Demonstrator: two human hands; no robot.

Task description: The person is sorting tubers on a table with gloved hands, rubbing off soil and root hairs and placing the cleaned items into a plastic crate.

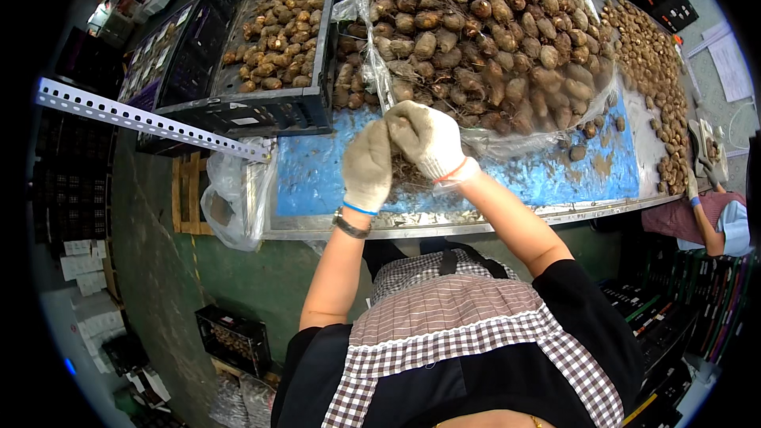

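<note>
Clear plastic is lying loosely around a heap of brown, hairy tubers (491,40); this open bag (379,71) is sitting at 1 o'clock from the hands, on a blue sheet (309,174). At 10 o'clock a large black crate (289,112) is holding a smaller pile of paler, orange-flecked tubers (277,40), with bare bottom showing around them. On the floor at 7 o'clock a black crate of smaller size (214,317) is containing small brown pieces. Loose tubers (658,87) are spreading along the table between 2 and 3 o'clock.

A white label (246,120) is sticking to the large crate's near wall; white sheets (83,265) are hanging at 8 o'clock, and a paper sheet (729,67) is showing at 2 o'clock. Their writing is coming out too small to read.

Both the left hand (368,162) and the right hand (428,139) are wearing soiled white gloves. Their fingers are curling inward and meeting; whether they are gripping anything, I cannot tell.
</note>
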